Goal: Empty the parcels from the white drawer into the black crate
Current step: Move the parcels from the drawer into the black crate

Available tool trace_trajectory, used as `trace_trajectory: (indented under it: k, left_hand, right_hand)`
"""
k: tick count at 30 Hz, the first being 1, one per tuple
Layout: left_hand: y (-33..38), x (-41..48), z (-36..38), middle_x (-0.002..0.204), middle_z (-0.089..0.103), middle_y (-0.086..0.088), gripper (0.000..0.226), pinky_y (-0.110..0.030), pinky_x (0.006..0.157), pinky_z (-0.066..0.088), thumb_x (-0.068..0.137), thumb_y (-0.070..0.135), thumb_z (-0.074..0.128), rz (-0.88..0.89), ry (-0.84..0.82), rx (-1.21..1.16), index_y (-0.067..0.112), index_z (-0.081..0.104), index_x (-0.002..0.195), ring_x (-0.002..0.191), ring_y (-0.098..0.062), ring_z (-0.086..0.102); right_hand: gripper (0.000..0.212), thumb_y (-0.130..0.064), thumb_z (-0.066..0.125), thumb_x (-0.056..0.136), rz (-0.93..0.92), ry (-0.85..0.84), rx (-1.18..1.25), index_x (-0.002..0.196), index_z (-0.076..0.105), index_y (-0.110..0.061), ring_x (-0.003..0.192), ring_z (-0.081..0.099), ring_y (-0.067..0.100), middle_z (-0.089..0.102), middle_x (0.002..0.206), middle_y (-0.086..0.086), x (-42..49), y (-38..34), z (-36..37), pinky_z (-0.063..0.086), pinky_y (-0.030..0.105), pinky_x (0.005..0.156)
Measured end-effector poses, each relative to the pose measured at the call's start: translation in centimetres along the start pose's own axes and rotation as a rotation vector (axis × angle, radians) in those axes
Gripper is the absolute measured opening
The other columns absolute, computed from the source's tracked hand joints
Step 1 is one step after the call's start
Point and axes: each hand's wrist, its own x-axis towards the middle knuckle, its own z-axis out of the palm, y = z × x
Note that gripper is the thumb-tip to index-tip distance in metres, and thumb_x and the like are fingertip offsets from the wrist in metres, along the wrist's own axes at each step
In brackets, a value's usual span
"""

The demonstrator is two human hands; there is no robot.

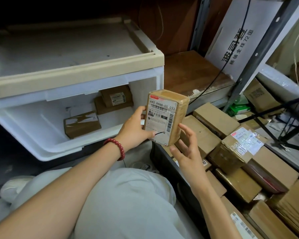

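1. Parcel (164, 118) with shipping label, upright in the air between white drawer (41, 149) and black crate (164, 163).
2. Left grip (135, 128) clasps its left edge.
3. Right grip (188, 152), fingers loose, touches its right side.

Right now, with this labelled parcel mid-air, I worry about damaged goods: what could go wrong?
The left hand grips the labelled parcel by one edge, while the right hand only touches it with loose fingers; it might slip onto the rim of the black crate. Its piled parcels lie unevenly, so another may slide off. The stacked parcels deep in the white drawer could be overlooked.
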Motion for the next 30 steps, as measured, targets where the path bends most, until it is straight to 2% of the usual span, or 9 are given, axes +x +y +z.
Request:
trace_trajectory:
  k: [3,6,8,10,13,20,24,27,30]
  left_hand:
    - [0.0,-0.2,0.0,0.108,0.052,0.012,0.085,-0.031,0.091,0.05,0.076,0.008,0.077,-0.023,0.001,-0.049,0.032,0.028,0.141,0.103,-0.017,0.065]
    - [0.1,-0.1,-0.1,0.118,0.059,0.005,0.088,-0.043,0.096,0.05,0.076,0.016,0.079,-0.047,0.019,-0.132,0.039,0.024,0.141,0.107,-0.018,0.063]
    - [0.3,-0.1,-0.1,0.123,0.063,0.003,0.084,-0.046,0.097,0.049,0.077,0.025,0.078,-0.051,0.027,-0.177,0.041,0.025,0.14,0.107,-0.015,0.063]
    - [0.5,-0.1,0.0,0.124,0.064,0.003,0.08,-0.045,0.101,0.046,0.078,0.032,0.077,-0.044,0.022,-0.2,0.04,0.026,0.14,0.108,-0.014,0.062]
    - [0.8,-0.1,0.2,0.127,0.062,0.002,0.077,-0.045,0.106,0.041,0.079,0.041,0.074,-0.032,0.008,-0.224,0.039,0.027,0.14,0.117,-0.017,0.057]
    - [1.0,-0.3,0.3,0.133,0.054,0.01,0.076,-0.034,0.102,0.039,0.077,0.05,0.07,0.01,-0.047,-0.15,0.038,0.031,0.141,0.123,-0.012,0.047]
    - [0.8,-0.3,0.1,0.132,0.05,0.01,0.088,-0.029,0.096,0.039,0.073,0.044,0.077,0.043,-0.075,-0.022,0.035,0.027,0.145,0.122,-0.01,0.046]
    - [0.6,-0.3,0.1,0.134,0.045,0.003,0.103,-0.035,0.104,0.041,0.068,0.045,0.08,0.019,-0.082,-0.015,0.033,0.018,0.15,0.123,-0.014,0.046]
    - [0.6,-0.3,0.3,0.139,0.032,0.002,0.102,-0.026,0.103,0.03,0.067,0.049,0.079,0.013,-0.096,0.025,0.035,0.019,0.149,0.124,-0.009,0.035]
  right_hand:
    - [0.068,-0.005,0.058,0.093,0.02,-0.027,0.037,0.124,0.038,-0.062,0.138,0.035,0.009,0.036,0.146,-0.022,-0.1,-0.3,-0.1,0.038,0.038,0.109]
    - [0.069,-0.008,0.06,0.093,0.035,-0.021,0.033,0.133,0.034,-0.059,0.137,0.037,0.011,0.035,0.149,-0.019,0.0,-0.1,-0.3,0.037,0.041,0.11]
    - [0.072,-0.009,0.06,0.093,0.033,-0.01,0.019,0.14,0.03,-0.055,0.137,0.036,0.009,0.033,0.15,-0.02,0.0,0.1,-0.5,0.034,0.041,0.112]
    - [0.073,-0.01,0.062,0.093,0.03,0.02,0.029,0.143,0.027,-0.051,0.134,0.037,0.003,0.034,0.149,-0.022,-0.1,0.0,-0.7,0.034,0.033,0.109]
    - [0.074,-0.014,0.064,0.091,0.03,0.072,0.072,0.143,0.024,-0.047,0.122,0.041,-0.006,0.038,0.143,-0.022,-0.2,-0.3,-0.8,0.036,0.016,0.092]
    - [0.073,-0.019,0.067,0.089,0.002,0.095,0.034,0.144,0.028,-0.046,0.132,0.038,0.002,0.039,0.132,-0.034,0.0,-0.2,-0.8,0.034,0.043,0.113]
    - [0.069,-0.022,0.067,0.089,0.014,0.099,0.052,0.143,0.033,-0.048,0.134,0.04,0.009,0.043,0.142,-0.018,0.0,0.3,-0.9,0.04,0.05,0.108]
    - [0.062,-0.026,0.065,0.09,0.004,0.086,0.036,0.139,0.037,-0.052,0.133,0.041,0.01,0.042,0.145,-0.011,0.1,0.3,-1.0,0.043,0.048,0.106]
    - [0.059,-0.028,0.061,0.093,-0.024,0.056,-0.01,0.142,0.036,-0.046,0.132,0.039,0.006,0.039,0.145,-0.016,0.2,-0.1,-0.8,0.04,0.032,0.102]
